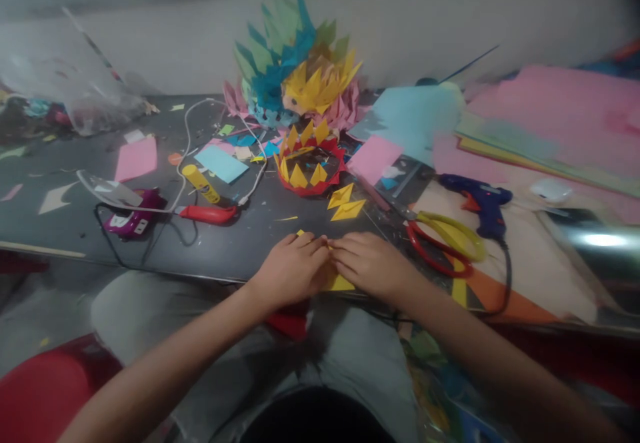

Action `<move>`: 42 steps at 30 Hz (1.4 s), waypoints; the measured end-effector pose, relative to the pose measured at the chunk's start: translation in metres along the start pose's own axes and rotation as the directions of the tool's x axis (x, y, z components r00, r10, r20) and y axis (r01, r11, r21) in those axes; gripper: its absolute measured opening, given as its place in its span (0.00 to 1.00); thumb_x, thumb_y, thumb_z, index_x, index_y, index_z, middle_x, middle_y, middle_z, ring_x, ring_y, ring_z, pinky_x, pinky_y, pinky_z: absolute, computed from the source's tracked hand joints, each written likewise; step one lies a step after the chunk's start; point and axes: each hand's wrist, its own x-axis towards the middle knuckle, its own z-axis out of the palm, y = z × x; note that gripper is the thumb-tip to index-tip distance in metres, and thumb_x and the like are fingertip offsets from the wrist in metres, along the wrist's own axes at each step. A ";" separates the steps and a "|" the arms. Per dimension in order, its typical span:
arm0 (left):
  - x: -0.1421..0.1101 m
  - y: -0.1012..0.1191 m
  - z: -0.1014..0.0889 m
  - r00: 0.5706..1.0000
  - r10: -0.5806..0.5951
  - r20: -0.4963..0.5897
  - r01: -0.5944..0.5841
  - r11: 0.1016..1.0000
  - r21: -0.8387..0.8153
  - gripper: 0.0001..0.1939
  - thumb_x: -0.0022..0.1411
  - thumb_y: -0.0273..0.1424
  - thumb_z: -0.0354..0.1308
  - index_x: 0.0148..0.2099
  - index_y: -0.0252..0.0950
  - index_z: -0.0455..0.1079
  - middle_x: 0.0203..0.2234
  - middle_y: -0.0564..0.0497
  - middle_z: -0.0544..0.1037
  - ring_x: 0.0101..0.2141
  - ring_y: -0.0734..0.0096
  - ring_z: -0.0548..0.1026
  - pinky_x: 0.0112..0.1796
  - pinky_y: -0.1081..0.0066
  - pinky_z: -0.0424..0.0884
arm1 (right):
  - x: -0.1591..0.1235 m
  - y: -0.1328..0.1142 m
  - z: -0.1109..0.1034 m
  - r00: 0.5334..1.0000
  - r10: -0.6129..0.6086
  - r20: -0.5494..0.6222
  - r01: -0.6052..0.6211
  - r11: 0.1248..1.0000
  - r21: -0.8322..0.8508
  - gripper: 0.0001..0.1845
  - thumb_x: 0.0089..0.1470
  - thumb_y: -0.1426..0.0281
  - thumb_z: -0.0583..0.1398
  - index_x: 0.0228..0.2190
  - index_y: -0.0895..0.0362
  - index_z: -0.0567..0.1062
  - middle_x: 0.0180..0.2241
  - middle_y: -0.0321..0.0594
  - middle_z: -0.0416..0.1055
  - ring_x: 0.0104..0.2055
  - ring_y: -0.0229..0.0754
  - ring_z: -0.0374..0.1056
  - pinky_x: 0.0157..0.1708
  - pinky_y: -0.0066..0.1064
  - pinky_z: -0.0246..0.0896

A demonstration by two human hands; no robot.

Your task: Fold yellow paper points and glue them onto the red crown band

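My left hand (293, 266) and my right hand (371, 263) lie side by side at the near edge of the dark table (235, 240). Both press with curled fingers on a piece of yellow paper (340, 284), most of it hidden under them. Just beyond the hands lie two folded yellow paper pieces (345, 204). Farther back stands a red and yellow paper crown shape (311, 161), and behind it a tall spiky paper model (295, 70) in blue, green, yellow and pink.
Scissors with red and yellow handles (443, 240) and a blue glue gun (483, 203) lie to the right. A glue stick (200, 183), a red-handled tool (207, 214), cables and paper scraps are on the left. Stacked coloured sheets (545, 123) fill the far right.
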 end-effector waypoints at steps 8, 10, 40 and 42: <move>-0.001 0.011 -0.008 0.998 -0.051 0.042 0.051 0.999 -0.016 0.23 0.62 0.43 0.49 0.50 0.30 0.65 0.51 0.42 0.70 0.50 0.58 0.66 0.48 0.61 0.63 | -0.008 -0.015 -0.016 0.967 0.236 0.093 -0.244 0.966 0.082 0.14 0.58 0.71 0.52 0.27 0.59 0.76 0.26 0.41 0.74 0.32 0.42 0.66 0.35 0.34 0.57; -0.002 0.013 -0.006 0.997 -0.073 0.039 0.074 0.997 -0.024 0.22 0.60 0.42 0.51 0.49 0.30 0.66 0.48 0.42 0.72 0.49 0.58 0.67 0.46 0.62 0.64 | -0.006 -0.012 -0.012 0.944 0.312 0.103 -0.325 0.934 0.148 0.13 0.58 0.72 0.52 0.34 0.59 0.77 0.31 0.42 0.75 0.35 0.41 0.67 0.38 0.32 0.59; -0.013 0.004 0.000 0.924 -0.370 -0.098 0.340 0.911 -0.233 0.16 0.63 0.36 0.51 0.51 0.33 0.64 0.46 0.43 0.74 0.45 0.59 0.71 0.46 0.60 0.65 | 0.019 0.014 -0.005 0.907 0.319 0.275 -0.410 0.817 0.405 0.07 0.53 0.74 0.58 0.35 0.57 0.74 0.37 0.41 0.70 0.42 0.41 0.67 0.44 0.33 0.60; -0.004 0.003 -0.002 0.924 -0.376 -0.077 0.345 0.902 -0.258 0.12 0.63 0.32 0.52 0.48 0.34 0.66 0.43 0.46 0.76 0.43 0.61 0.72 0.45 0.61 0.65 | 0.019 0.021 -0.002 0.939 0.238 0.249 -0.330 0.830 0.450 0.06 0.52 0.73 0.59 0.34 0.56 0.75 0.37 0.41 0.71 0.42 0.41 0.67 0.43 0.33 0.60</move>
